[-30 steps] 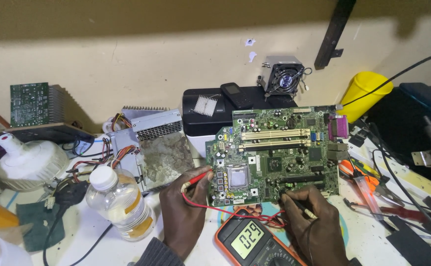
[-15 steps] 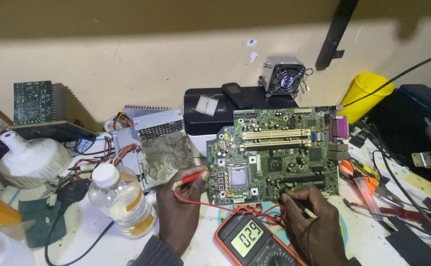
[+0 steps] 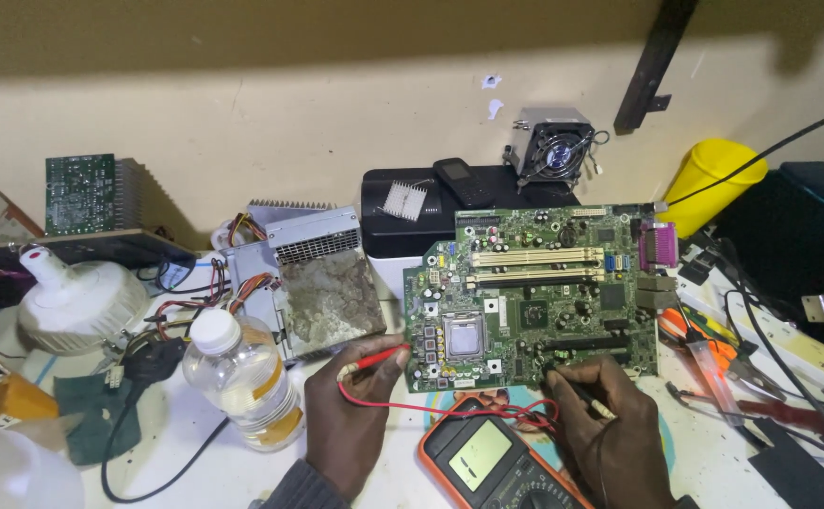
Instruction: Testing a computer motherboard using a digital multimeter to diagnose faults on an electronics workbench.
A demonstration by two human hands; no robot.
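Your left hand is pinched shut on a red multimeter probe, thumb and fingers wrapped round its handle, tip aimed at the left edge of the green motherboard, about level with the CPU socket; tip looks touching or just at the board edge, can't tell which. Your right hand is closed on a second probe, dark with a pale end, held pen-style at the board's lower edge; its tip is hidden behind your fingers, so contact can't be told. Red lead wire loops from the left probe across the bench between your hands. Orange-cased multimeter sits just below the board, between both wrists, screen lit, partly cut by the bottom edge of the view. Motherboard lies flat mid-bench, its far edge against a black box. Left of the board: a dusty power supply unit with coloured wires, then a clear plastic bottle with white cap, upright, near your left hand. White lamp-like bulb far left. Cooler fan with heatsink on top of the black box. Yellow container by the wall, right. Screwdrivers and loose tools right of the board.
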